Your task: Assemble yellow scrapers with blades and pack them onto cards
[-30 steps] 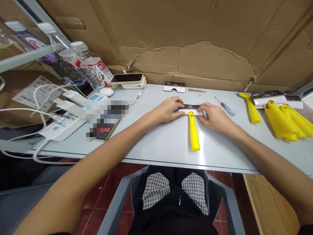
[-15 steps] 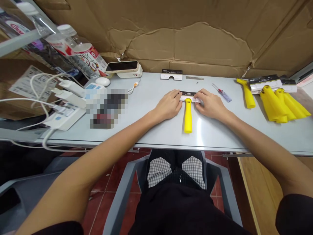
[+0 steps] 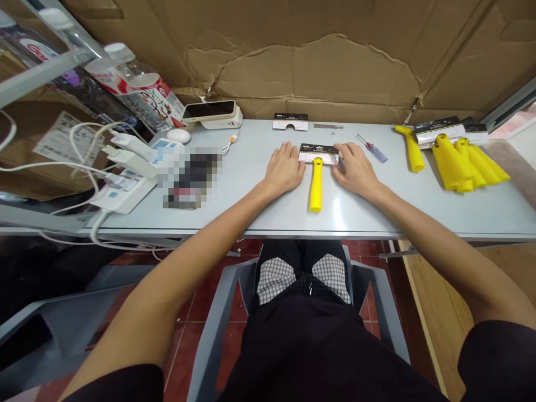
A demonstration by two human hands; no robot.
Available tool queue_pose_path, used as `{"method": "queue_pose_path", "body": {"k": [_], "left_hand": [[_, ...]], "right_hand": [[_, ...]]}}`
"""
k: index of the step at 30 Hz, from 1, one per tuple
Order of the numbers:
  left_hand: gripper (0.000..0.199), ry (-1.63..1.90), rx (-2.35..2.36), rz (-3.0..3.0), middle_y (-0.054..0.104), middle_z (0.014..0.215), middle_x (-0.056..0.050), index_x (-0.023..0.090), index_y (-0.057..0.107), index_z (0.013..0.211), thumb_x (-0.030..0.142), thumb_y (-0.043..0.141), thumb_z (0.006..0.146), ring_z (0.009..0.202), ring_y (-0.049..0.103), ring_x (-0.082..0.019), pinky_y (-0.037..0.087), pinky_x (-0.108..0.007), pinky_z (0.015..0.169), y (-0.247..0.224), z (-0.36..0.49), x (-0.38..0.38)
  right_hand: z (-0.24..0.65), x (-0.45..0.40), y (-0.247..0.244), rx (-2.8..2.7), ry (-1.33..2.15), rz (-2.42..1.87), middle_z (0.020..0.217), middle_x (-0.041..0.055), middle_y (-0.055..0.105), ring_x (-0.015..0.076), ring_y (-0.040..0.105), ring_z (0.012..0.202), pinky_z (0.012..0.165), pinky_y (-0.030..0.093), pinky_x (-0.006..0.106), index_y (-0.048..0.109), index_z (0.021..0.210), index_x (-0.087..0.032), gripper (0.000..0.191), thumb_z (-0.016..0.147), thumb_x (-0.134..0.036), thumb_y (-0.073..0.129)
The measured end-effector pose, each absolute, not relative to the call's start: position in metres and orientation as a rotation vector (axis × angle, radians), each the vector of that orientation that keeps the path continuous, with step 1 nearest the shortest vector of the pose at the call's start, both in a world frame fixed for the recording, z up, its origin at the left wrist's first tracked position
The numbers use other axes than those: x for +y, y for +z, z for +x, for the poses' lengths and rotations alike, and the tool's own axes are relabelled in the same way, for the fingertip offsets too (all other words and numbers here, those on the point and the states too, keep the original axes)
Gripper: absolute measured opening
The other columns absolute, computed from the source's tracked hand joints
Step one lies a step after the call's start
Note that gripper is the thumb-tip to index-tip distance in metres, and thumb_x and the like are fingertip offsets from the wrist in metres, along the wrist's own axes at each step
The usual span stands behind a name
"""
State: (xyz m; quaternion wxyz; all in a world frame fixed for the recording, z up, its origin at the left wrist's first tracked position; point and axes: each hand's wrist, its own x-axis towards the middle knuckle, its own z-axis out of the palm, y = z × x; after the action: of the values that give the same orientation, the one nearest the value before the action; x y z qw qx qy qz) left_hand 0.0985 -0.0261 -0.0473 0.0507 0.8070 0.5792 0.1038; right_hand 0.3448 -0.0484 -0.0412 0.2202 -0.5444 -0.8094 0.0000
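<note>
A scraper-like tool with a yellow handle (image 3: 316,187) lies on the grey table, its handle pointing toward me. A black-and-white card sleeve (image 3: 319,153) covers its wide head. My left hand (image 3: 285,167) lies flat on the table at the sleeve's left end, fingers spread. At the right end rests my right hand (image 3: 355,168), fingers apart, with its fingertips beside the sleeve. Neither hand is wrapped round the tool.
Behind lie a loose card sleeve (image 3: 290,121), a metal strip (image 3: 329,126) and a screwdriver (image 3: 372,148). More yellow tools (image 3: 454,164) are at the right. A phone (image 3: 209,110), power strip (image 3: 125,192) and bottles (image 3: 157,97) stand left.
My left hand's fingers have come off the sleeve and spread out beside it. The right hand has loosened at the other end. The whole view has shifted slightly.
</note>
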Motion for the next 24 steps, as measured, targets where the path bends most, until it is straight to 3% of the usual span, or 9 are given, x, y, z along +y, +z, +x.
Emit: {"method": "queue_pose_path", "body": {"k": [3,10,15,24], "left_hand": [[0.069,0.287,1.767,2.459,0.031,0.183,-0.028,-0.004,0.042,0.168,0.035,0.032,0.111,0.173,0.025,-0.037,0.018,-0.05,0.141,-0.045,0.098,-0.032],[0.073,0.243,1.732,2.421,0.025,0.187,-0.019,0.007,0.033,0.176,0.041,0.032,0.111,0.175,0.019,-0.033,0.013,-0.052,0.142,-0.046,0.088,-0.049],[0.075,0.221,1.723,2.425,0.023,0.187,-0.021,0.004,0.033,0.175,0.042,0.03,0.111,0.175,0.019,-0.034,0.012,-0.052,0.142,-0.043,0.087,-0.06],[0.072,0.385,1.709,2.442,0.032,0.184,-0.019,0.011,0.039,0.174,0.041,0.036,0.108,0.173,0.026,-0.036,0.018,-0.058,0.141,-0.053,0.086,-0.056]], "right_hand": [[0.351,-0.053,-0.048,-2.174,-0.012,-1.54,0.15,0.0267,0.062,0.0433,0.056,0.14,0.122,0.047,0.061,0.058,0.155,-0.005,0.065,0.097,-0.033,0.049],[0.365,-0.067,-0.055,-2.137,0.077,-1.699,0.166,0.0327,0.052,0.0453,0.046,0.158,0.134,0.036,0.06,0.051,0.158,0.007,0.076,0.102,-0.044,0.043],[0.362,-0.071,-0.053,-2.138,0.133,-1.808,0.177,0.0337,0.037,0.0462,0.033,0.168,0.138,0.027,0.062,0.039,0.165,0.01,0.087,0.104,-0.052,0.039],[0.364,-0.07,-0.06,-2.122,0.099,-1.784,0.176,0.0329,0.038,0.0462,0.034,0.167,0.136,0.027,0.066,0.042,0.166,0.005,0.088,0.107,-0.06,0.035]]}}
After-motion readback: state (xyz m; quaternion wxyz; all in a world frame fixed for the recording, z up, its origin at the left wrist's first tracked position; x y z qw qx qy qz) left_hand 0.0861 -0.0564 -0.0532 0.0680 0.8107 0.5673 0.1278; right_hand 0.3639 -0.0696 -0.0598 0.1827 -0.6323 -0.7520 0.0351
